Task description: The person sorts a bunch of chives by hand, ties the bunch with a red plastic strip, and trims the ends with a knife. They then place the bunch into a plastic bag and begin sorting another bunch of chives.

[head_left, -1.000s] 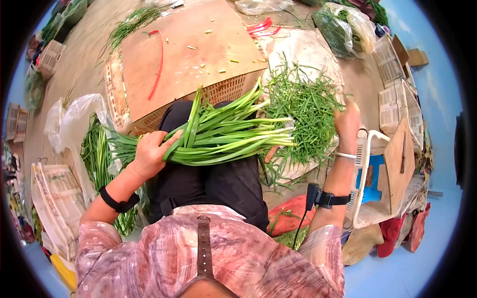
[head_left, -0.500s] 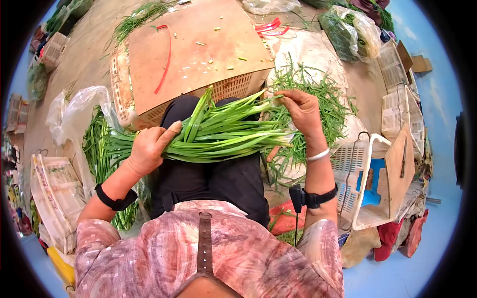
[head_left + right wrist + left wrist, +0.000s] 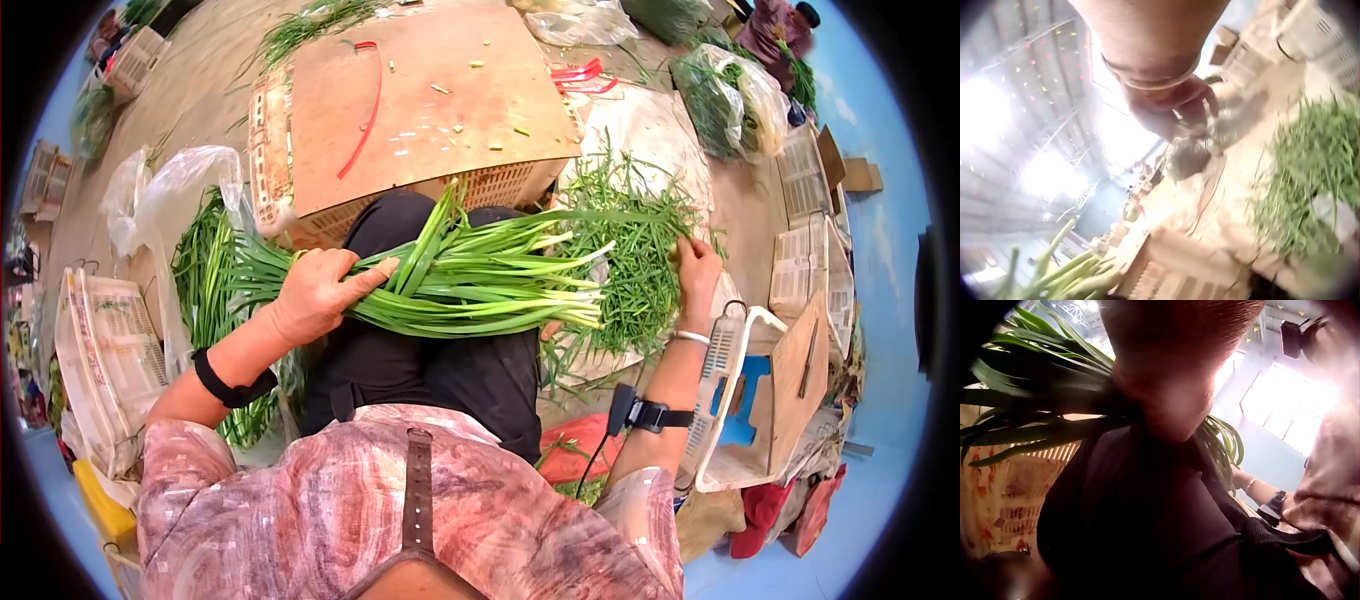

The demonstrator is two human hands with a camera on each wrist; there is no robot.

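Note:
A bundle of garlic chives point(image 3: 480, 275) lies across the person's lap in the head view, pale stalk ends to the right. The left hand point(image 3: 318, 292) grips its leafy part, thumb laid over the top. Broad leaves point(image 3: 1035, 394) spread past this hand in the left wrist view. Off to the right, the right hand point(image 3: 697, 275) pinches a thin green leaf over the pile of loose green trimmings point(image 3: 625, 270). In the right wrist view the right hand's fingers point(image 3: 1194, 112) are curled and blurred, and stalk ends point(image 3: 1079, 275) show at lower left.
A board point(image 3: 430, 100) on a crate stands before the knees, with red ties point(image 3: 585, 77) at its edge. At left are more greens point(image 3: 200, 260) in clear plastic and a white crate point(image 3: 110, 345). A crate with a blue stool point(image 3: 742, 400) stands right.
The right hand came in from the right to the bundle's stalk ends, pinched a leaf there, and has drawn back right over the trimmings. The left hand keeps its grip.

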